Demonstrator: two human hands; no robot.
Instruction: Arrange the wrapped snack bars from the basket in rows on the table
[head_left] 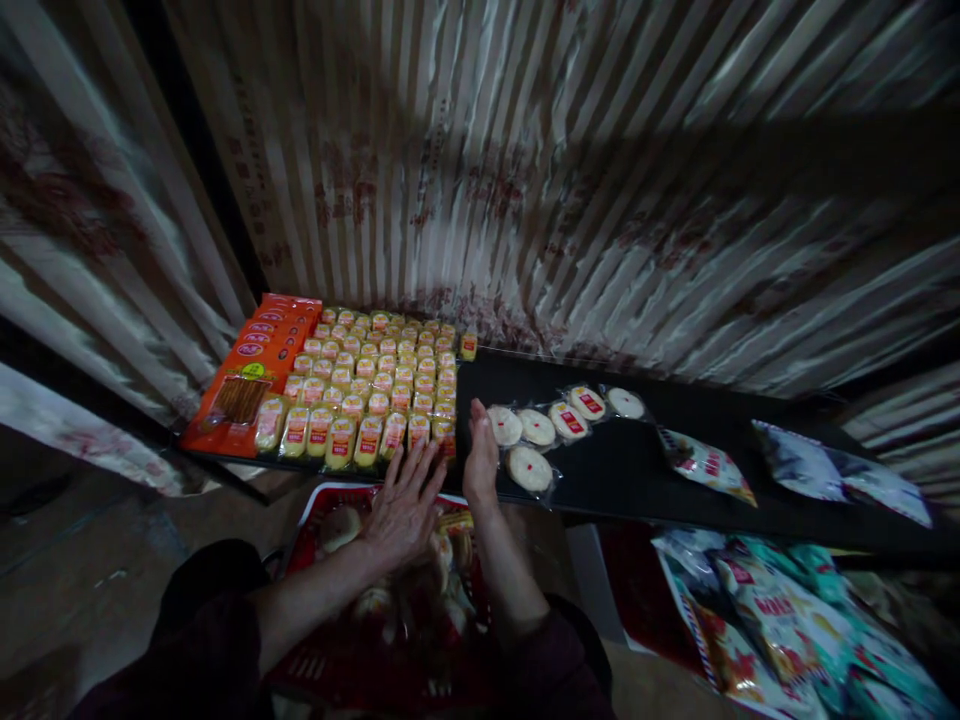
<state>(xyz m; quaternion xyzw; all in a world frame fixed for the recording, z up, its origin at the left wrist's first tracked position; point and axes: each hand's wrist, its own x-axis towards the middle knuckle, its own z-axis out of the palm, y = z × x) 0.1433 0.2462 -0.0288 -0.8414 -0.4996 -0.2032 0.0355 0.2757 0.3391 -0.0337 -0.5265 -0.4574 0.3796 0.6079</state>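
Many small wrapped yellow cakes (364,390) stand in tight rows on a black shelf (611,470). My left hand (409,500) lies with fingers stretched over the front cakes at the right end of the rows. Upright beside the block's right side is my right hand (481,455), fingers straight and together, palm turned toward the cakes, with a narrow gap between. To its right lie several round white wrapped cakes (537,428), some with red labels. Under my forearms stands a red basket (307,540) with wrapped round pastries (375,605) in it, partly hidden.
Orange snack packets (244,375) lie at the shelf's left end. Farther right are a white and red snack bag (706,465) and silvery bags (802,462). A box of colourful bags (780,610) stands below right. Patterned curtain sheeting (480,180) hangs behind the shelf.
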